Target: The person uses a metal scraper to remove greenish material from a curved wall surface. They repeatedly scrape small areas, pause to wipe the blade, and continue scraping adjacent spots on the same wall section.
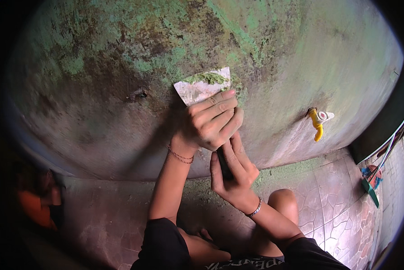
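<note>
A paint scraper point(194, 92) with a wide, whitish metal blade and a dark handle is pressed against a curved wall point(274, 81). Green paint shavings point(208, 78) lie curled on its blade. My left hand point(215, 120) is closed over the upper part of the scraper, fingers resting on the blade's base. Below it, my right hand point(238, 173) grips the dark handle between thumb and fingers. Around the blade the wall is mottled with peeling green paint and dark, bare patches.
A yellow tap point(318, 123) with a white handle juts from the wall at the right. Green flakes point(292, 168) litter the tiled floor point(328, 198) along the wall's foot. A green dustpan point(370, 191) stands at the far right. Something orange point(35, 204) sits in shadow at the left.
</note>
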A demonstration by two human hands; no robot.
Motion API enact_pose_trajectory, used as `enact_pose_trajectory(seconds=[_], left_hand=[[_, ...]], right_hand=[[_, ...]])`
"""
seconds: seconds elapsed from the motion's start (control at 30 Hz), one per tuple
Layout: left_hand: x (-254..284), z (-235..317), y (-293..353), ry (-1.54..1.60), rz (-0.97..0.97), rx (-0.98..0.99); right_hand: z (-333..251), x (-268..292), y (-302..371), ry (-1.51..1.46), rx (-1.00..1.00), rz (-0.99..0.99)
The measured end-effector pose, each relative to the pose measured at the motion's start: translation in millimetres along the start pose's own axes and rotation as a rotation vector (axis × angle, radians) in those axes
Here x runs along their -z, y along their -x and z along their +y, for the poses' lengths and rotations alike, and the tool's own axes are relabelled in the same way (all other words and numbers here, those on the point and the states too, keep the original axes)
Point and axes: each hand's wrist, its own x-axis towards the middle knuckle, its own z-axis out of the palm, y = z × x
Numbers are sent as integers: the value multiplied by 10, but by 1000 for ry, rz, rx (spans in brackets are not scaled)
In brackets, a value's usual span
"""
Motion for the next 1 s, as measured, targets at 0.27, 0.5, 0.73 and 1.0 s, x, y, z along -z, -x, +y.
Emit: enact_pose_trajectory(seconds=[0.27,0.5,0.73,1.0], left_hand=[[-23,15,101,-10,7,-23],[-6,-56,-7,-82,21,18],[-30,-49,52,-119,15,-82],[-63,22,-140,24,-18,-99]], right_hand=[[-6,-41,95,15,4,-51],[48,-29,-40,-45,19,-15],[-3,-14,2,-32,2,-29],[5,70,-51,-12,42,120]])
